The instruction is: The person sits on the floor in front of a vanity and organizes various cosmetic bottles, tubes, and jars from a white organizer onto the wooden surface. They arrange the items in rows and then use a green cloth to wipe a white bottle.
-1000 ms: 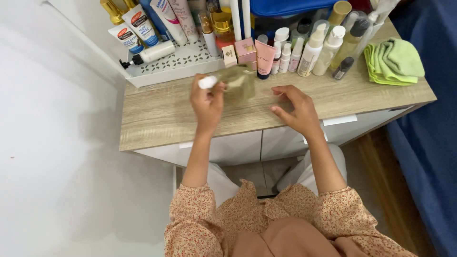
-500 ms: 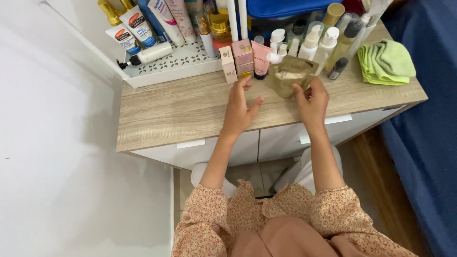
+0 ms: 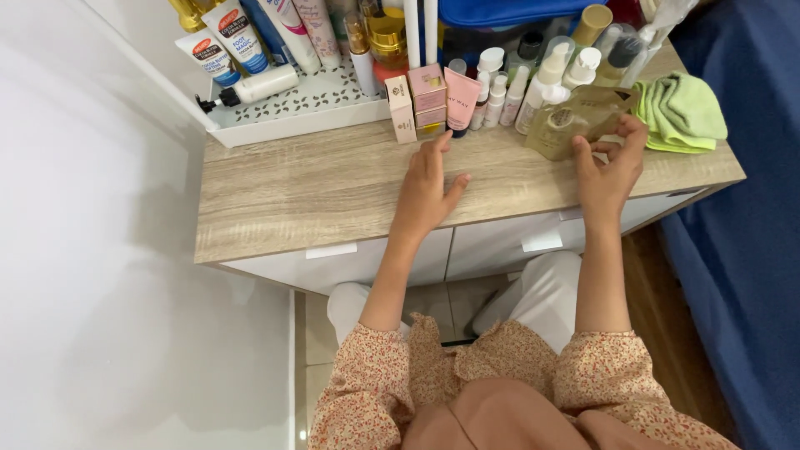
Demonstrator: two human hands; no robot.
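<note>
Wooden desk (image 3: 317, 187) carries pink boxes (image 3: 429, 100) and white bottles (image 3: 546, 83) at rear. Right hand (image 3: 608, 171) grasps olive pouch (image 3: 579, 121) beside green cloth (image 3: 683, 112); left hand (image 3: 429, 187) rests open, released.

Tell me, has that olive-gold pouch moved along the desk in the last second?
Yes. The olive-gold pouch went from near the white perforated tray on the left to the right end of the desk, beside the green cloth, with the right hand holding it.
</note>
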